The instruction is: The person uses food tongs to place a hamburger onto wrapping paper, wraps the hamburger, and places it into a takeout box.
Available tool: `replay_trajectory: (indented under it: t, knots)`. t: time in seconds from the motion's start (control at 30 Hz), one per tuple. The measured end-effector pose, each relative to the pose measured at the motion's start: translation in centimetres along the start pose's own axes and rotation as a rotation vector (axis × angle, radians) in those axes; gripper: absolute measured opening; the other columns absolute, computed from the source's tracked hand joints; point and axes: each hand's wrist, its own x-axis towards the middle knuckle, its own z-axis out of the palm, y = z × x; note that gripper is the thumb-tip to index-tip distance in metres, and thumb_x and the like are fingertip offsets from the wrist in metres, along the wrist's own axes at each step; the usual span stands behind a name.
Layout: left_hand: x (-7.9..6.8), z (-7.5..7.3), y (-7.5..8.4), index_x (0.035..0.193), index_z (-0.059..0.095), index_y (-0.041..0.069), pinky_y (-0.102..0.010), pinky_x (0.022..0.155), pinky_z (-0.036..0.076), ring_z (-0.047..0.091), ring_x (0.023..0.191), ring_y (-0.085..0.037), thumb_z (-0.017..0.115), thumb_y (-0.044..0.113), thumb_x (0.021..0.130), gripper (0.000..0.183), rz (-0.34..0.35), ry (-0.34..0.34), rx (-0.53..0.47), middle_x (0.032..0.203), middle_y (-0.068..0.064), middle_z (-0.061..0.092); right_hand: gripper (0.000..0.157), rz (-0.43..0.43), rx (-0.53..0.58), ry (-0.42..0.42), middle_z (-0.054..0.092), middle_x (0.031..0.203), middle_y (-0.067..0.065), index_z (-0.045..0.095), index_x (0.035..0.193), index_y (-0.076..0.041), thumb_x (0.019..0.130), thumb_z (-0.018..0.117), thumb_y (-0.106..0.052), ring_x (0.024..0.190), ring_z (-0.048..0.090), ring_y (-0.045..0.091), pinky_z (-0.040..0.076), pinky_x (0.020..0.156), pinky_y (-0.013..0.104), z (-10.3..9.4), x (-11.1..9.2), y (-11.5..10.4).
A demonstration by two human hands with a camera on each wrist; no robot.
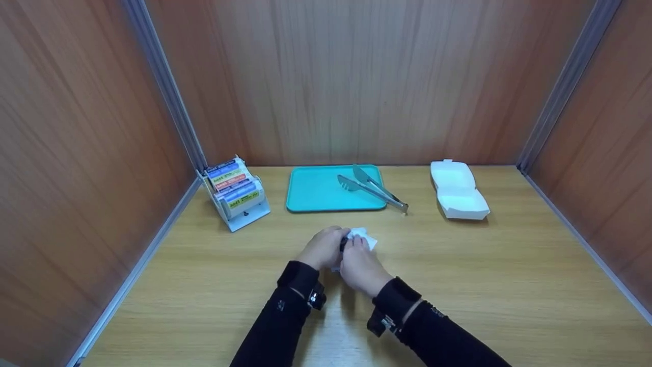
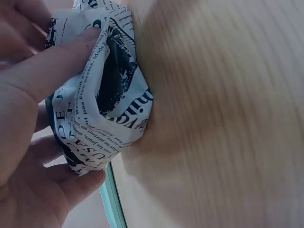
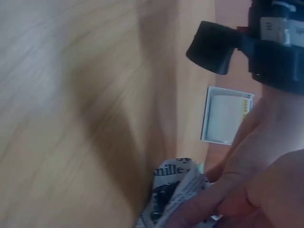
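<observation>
In front of the tray, both hands hold a small folded packet of newsprint-patterned wrapping paper [image 2: 126, 126]. My left hand [image 1: 324, 248] grips it from the left, fingers around its side and one digit lying along a fold. From the other side my right hand [image 1: 362, 267] pinches the paper, its fingers bent over the top edge. A white corner of the wrapping paper [image 1: 362, 234] sticks out beyond the fingers in the head view. Dark and white printing shows in the open fold in the left wrist view. Whatever lies inside the packet is hidden.
A turquoise tray [image 1: 316, 191] stands at the back, with metal tongs [image 1: 374, 191] lying across its right side. To the left is a white holder [image 1: 249, 216] with printed boxes. An open white clamshell container [image 1: 461, 196] sits at the right. Wooden panels enclose the table.
</observation>
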Motion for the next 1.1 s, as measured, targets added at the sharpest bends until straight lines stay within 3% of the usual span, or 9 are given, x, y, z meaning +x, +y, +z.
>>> replay_trajectory:
  t: [0.07,0.23,0.37,0.47,0.57,0.67,0.83,0.97,1.1]
  knots:
    - [0.1,0.0,0.0,0.15,0.057,0.0,-0.046,0.118,0.045,0.06,0.135,-0.038,0.077,0.006,0.094,0.06,-0.006,-0.004,0.001,0.143,-0.022,0.063,0.055,0.043,-0.018,-0.026,0.037,0.154,0.048,0.039,0.145,0.028,0.105,0.047,-0.008,0.148,0.035,0.059,0.032,0.124,0.06,0.1,0.3,0.2]
    - [0.0,0.0,-0.2,0.15,0.057,-0.001,-0.047,0.118,0.045,0.059,0.135,-0.039,0.078,0.008,0.094,0.06,0.025,0.022,0.009,0.144,-0.024,0.063,0.057,0.027,-0.001,0.007,0.043,0.148,0.05,0.042,0.141,0.03,0.108,0.044,-0.016,0.146,0.036,0.062,0.027,0.127,0.058,0.3,1.0,0.5]
    - [-0.3,0.1,-0.4,0.153,0.055,0.004,-0.048,0.116,0.047,0.061,0.133,-0.039,0.085,0.016,0.091,0.07,0.092,0.058,0.02,0.143,-0.023,0.063,0.053,0.019,0.073,0.056,0.048,0.142,0.05,0.048,0.135,0.03,0.108,0.042,-0.015,0.139,0.044,0.062,0.036,0.121,0.061,0.4,1.6,1.1]
    - [-0.6,0.3,-0.4,0.155,0.056,0.011,-0.051,0.11,0.051,0.063,0.127,-0.039,0.088,0.021,0.089,0.074,0.144,0.064,0.026,0.14,-0.024,0.064,0.048,0.062,0.146,0.072,0.054,0.139,0.044,0.051,0.136,0.027,0.108,0.042,-0.012,0.131,0.054,0.055,0.045,0.114,0.059,0.5,1.8,1.9]
    - [-0.8,0.5,-0.3,0.154,0.059,0.016,-0.051,0.108,0.052,0.064,0.124,-0.038,0.089,0.025,0.088,0.073,0.146,0.054,0.038,0.138,-0.023,0.065,0.044,0.128,0.242,0.054,0.062,0.134,0.036,0.053,0.14,0.02,0.109,0.042,-0.01,0.118,0.064,0.044,0.053,0.103,0.054,0.4,1.9,2.5]
    - [-0.9,0.5,-0.1,0.154,0.06,0.018,-0.049,0.108,0.052,0.063,0.124,-0.037,0.09,0.028,0.088,0.073,0.106,0.038,0.048,0.138,-0.022,0.064,0.043,0.177,0.296,0.022,0.065,0.133,0.031,0.054,0.143,0.015,0.111,0.042,-0.012,0.111,0.067,0.037,0.056,0.097,0.051,0.3,1.9,2.8]
    - [-0.7,0.4,0.1,0.154,0.059,0.017,-0.048,0.109,0.051,0.063,0.125,-0.037,0.087,0.027,0.089,0.071,0.089,0.023,0.048,0.14,-0.023,0.063,0.045,0.182,0.2,0.042,0.064,0.134,0.032,0.057,0.14,0.015,0.111,0.049,-0.019,0.118,0.066,0.041,0.055,0.102,0.053,0.5,1.3,2.3]
    - [-0.7,0.4,0.0,0.154,0.059,0.018,-0.047,0.112,0.05,0.061,0.128,-0.037,0.083,0.021,0.091,0.068,0.069,0.014,0.047,0.144,-0.022,0.061,0.043,0.147,0.075,0.095,0.069,0.117,0.032,0.064,0.126,0.018,0.106,0.06,-0.019,0.103,0.07,0.043,0.06,0.089,0.054,0.7,1.0,1.9]
    - [-0.9,0.5,0.0,0.155,0.058,0.018,-0.048,0.112,0.049,0.06,0.13,-0.037,0.087,0.026,0.089,0.072,0.061,0.012,0.029,0.145,-0.022,0.059,0.034,0.151,0.132,0.132,0.075,0.105,0.023,0.073,0.119,0.01,0.1,0.073,-0.019,0.091,0.074,0.036,0.061,0.082,0.049,0.5,1.2,1.9]
